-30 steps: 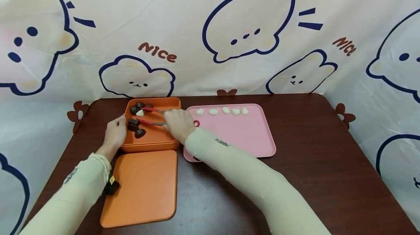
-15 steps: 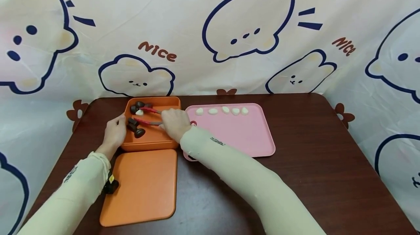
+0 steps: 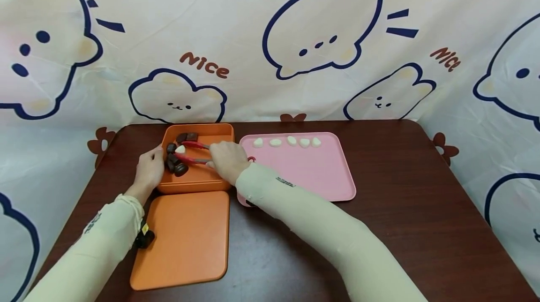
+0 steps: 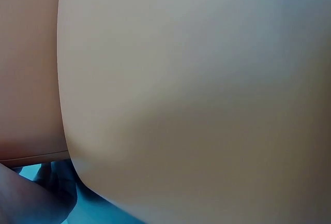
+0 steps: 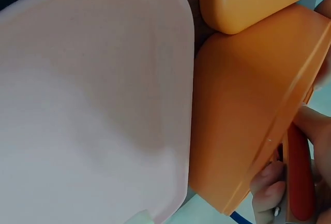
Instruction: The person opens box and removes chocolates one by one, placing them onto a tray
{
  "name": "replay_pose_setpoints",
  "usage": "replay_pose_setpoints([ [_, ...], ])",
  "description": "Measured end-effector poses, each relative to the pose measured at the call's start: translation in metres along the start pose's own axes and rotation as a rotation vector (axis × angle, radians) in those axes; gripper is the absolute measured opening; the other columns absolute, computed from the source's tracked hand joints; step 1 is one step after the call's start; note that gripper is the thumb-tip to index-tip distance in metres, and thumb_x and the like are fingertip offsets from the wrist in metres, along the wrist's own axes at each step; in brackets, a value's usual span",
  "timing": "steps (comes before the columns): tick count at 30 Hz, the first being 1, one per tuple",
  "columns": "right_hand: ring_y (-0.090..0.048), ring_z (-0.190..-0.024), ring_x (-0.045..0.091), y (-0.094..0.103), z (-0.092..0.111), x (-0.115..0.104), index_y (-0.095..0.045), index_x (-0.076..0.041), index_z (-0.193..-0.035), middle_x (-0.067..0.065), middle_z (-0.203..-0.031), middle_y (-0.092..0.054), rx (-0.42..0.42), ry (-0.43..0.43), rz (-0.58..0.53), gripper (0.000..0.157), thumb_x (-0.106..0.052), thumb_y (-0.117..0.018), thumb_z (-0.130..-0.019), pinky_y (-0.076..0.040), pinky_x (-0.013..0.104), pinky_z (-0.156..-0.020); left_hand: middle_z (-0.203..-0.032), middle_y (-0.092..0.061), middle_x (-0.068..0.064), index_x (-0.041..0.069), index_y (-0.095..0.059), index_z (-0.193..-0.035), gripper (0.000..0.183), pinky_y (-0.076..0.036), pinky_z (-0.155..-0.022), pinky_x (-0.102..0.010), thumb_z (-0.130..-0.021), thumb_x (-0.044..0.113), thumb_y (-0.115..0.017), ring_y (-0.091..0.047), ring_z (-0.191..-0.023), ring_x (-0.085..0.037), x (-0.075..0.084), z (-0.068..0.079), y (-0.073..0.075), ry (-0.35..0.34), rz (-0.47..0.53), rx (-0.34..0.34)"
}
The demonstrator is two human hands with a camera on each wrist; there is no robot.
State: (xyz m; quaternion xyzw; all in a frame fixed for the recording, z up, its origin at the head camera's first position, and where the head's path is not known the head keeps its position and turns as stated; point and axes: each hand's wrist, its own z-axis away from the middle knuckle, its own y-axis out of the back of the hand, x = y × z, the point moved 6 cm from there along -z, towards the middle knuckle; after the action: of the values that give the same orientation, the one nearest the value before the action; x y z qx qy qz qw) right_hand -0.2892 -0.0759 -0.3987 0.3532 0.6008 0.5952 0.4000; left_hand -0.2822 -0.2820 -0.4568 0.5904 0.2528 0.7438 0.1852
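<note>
My right hand (image 3: 229, 161) grips a pair of red-and-grey tongs (image 3: 194, 144) over the orange box (image 3: 217, 179). Between the red tips lies a small white piece (image 3: 180, 149); whether both tips touch it is hard to tell. Several dark brown, chocolate-like pieces (image 3: 180, 169) lie around it along the box's left side and back. At the box's left wall, my left hand (image 3: 148, 170) holds the rim. In the right wrist view, fingers curl around the red tongs handle (image 5: 300, 177). The left wrist view shows part of the left hand (image 4: 39, 195) below the box's edge.
A pink tray (image 3: 301, 175) stands right of the box, with several white pieces (image 3: 275, 142) in a row along its back edge. An orange lid (image 3: 183, 241) lies in front of the box. Behind the brown table (image 3: 405, 208) hangs a printed cloth (image 3: 244, 95).
The tongs tips have come slightly closer together and nearer me. The white piece has shifted a little toward me, and the dark pieces have been rearranged. My left hand stays in place.
</note>
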Motion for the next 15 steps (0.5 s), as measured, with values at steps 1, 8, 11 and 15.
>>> replay_pose_setpoints([
  [1, -0.058, -0.066, 0.011, -0.0004, 0.0002, -0.0001, -0.071, -0.021, -0.097, -0.006, -0.075, -0.062, 0.002, 0.003, 0.002, 0.03, -0.05, -0.068, -0.094, -0.051, 0.024, -0.057, -0.166, -0.021, -0.021, 0.009, -0.022, -0.161, 0.06, -0.021, -0.124, -0.063, -0.111, 0.04, -0.013, -0.017, -0.154, -0.045, 0.0001, -0.0001, -0.0005, 0.001, 0.0, 0.001],
  [8, -0.058, -0.065, 0.011, -0.0011, 0.0023, 0.0006, -0.07, -0.019, -0.095, -0.005, -0.073, -0.06, 0.01, 0.03, -0.009, 0.027, -0.047, -0.068, -0.094, -0.052, 0.023, -0.058, -0.166, -0.021, -0.021, 0.01, -0.022, -0.161, 0.059, -0.021, -0.123, -0.063, -0.111, 0.04, -0.013, -0.017, -0.154, -0.045, 0.0012, -0.0007, -0.0019, 0.003, 0.001, 0.001],
  [11, -0.059, -0.065, 0.011, 0.0001, 0.0029, 0.0032, -0.07, -0.019, -0.097, -0.005, -0.073, -0.06, 0.009, 0.014, -0.015, 0.029, -0.047, -0.068, -0.095, -0.053, 0.022, -0.058, -0.166, -0.021, -0.022, 0.011, -0.022, -0.161, 0.06, -0.022, -0.123, -0.064, -0.11, 0.041, -0.013, -0.018, -0.154, -0.045, 0.0011, 0.0, -0.0019, 0.003, -0.003, -0.002],
  [15, -0.059, -0.063, 0.012, 0.0024, 0.0049, 0.0066, -0.07, -0.018, -0.099, -0.004, -0.071, -0.06, 0.0, -0.001, -0.052, 0.031, -0.048, -0.067, -0.095, -0.051, 0.021, -0.055, -0.166, -0.021, -0.022, 0.012, -0.022, -0.162, 0.06, -0.023, -0.122, -0.065, -0.11, 0.042, -0.012, -0.02, -0.153, -0.046, 0.0001, 0.0011, -0.0015, 0.006, -0.008, 0.001],
])
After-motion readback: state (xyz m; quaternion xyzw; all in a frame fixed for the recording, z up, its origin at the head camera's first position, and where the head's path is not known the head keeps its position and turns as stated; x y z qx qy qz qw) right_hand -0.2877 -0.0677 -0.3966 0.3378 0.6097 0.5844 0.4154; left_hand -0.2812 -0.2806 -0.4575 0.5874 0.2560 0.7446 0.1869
